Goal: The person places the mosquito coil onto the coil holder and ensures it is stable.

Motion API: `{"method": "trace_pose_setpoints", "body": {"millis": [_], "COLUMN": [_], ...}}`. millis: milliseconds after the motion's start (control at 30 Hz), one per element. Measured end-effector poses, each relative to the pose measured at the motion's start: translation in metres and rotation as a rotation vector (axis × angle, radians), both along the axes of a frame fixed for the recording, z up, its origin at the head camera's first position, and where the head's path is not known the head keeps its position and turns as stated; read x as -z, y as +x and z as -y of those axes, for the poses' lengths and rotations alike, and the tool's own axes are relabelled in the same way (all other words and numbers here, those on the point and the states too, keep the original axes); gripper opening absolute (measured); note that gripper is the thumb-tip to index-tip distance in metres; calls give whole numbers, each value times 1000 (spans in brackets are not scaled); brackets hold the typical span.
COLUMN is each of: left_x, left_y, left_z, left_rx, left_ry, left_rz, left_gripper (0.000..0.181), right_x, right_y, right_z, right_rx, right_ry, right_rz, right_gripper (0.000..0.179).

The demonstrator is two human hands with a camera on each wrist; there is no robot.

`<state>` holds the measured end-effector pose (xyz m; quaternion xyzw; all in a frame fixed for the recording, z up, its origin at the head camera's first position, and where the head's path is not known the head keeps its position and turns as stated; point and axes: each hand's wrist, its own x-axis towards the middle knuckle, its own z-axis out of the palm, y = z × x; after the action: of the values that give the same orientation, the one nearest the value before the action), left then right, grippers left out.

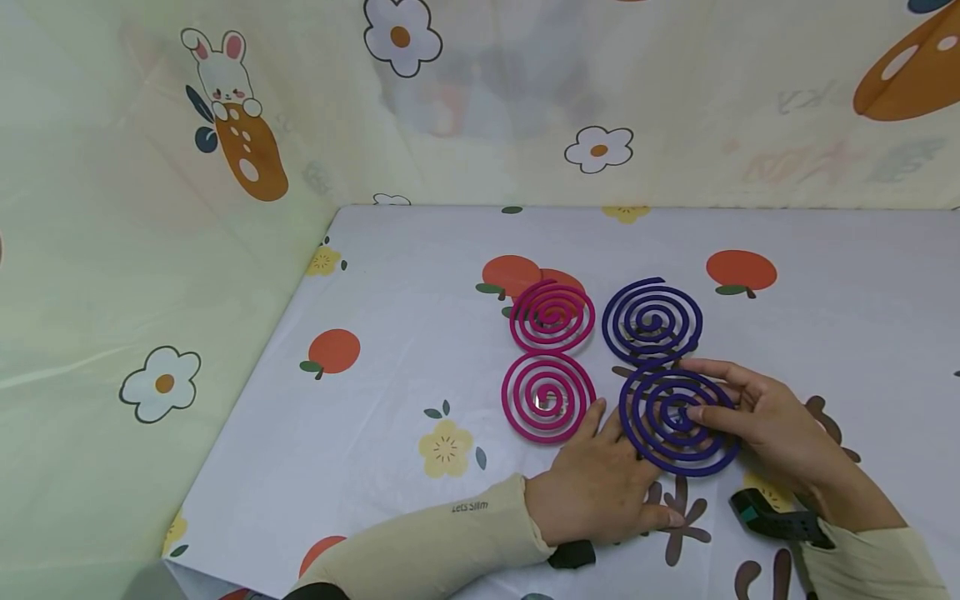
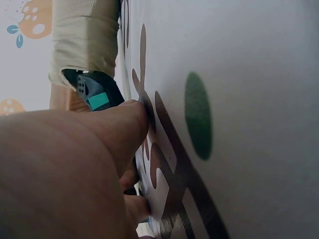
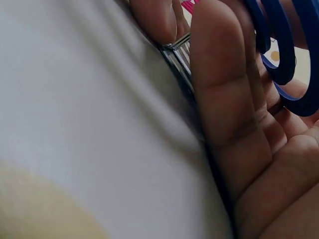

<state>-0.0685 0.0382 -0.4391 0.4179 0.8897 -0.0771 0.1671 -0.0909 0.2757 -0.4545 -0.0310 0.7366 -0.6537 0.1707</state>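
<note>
Two dark blue spiral mosquito coils lie one behind the other. The far blue coil (image 1: 654, 322) is on the cloth. My right hand (image 1: 783, 429) pinches the near blue coil (image 1: 677, 414), thumb on top and other fingers at its far right edge and beneath. Blue loops (image 3: 286, 55) rise beside the fingers in the right wrist view. My left hand (image 1: 603, 482) rests on the cloth, its fingertips partly hidden under the near blue coil. One left fingertip is beside the near pink coil (image 1: 550, 393), and a far pink coil (image 1: 552, 315) lies behind that.
A patterned cloth (image 1: 390, 333) covers the table, and printed curtains (image 1: 480, 158) hang at the back and left. A shiny metal piece (image 3: 180, 62) shows near the right fingertips. Dark wrist devices (image 1: 776, 518) are worn at both wrists.
</note>
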Motion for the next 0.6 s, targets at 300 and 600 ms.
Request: {"method": "trace_pose_setpoints", "body": {"millis": [300,600], "left_x": [-1,-1], "left_y": [-2,-1], "left_z": [1,1], "left_rx": [8,-1], "left_ry": [11,19], "left_rz": [22,29], "left_gripper": [87,87], "right_x": [-2,-2], "right_y": [0,1], "right_z": [1,0], "right_rx": [2,31], "right_ry": [20,43], "right_rz": [-18,-21], "right_gripper": [51,47]}}
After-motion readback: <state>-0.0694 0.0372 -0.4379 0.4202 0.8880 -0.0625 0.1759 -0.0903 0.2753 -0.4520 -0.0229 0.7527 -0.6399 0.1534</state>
